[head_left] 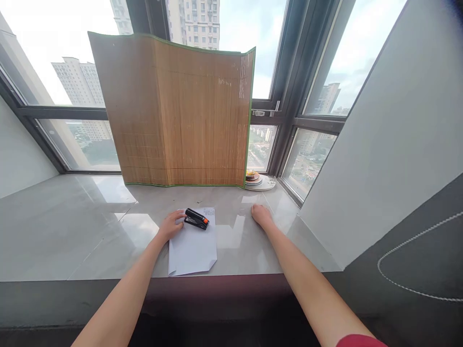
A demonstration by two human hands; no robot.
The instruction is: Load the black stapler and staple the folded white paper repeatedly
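Note:
A black stapler point(197, 219) with an orange tip lies on the top of a small stack of white paper point(193, 246) on the marble sill point(72, 226). My left hand point(171, 225) rests at the paper's upper left corner, fingers touching the stapler's rear end. My right hand point(261, 215) lies on the bare sill to the right of the paper, fingers curled under, holding nothing. The paper's lower right corner is folded over.
A bamboo mat point(177, 115) stands upright against the window behind the paper. A stack of plates point(258, 181) sits at its right end. A slanted white wall point(379, 144) closes off the right side; the sill's front edge point(108, 277) runs below the paper.

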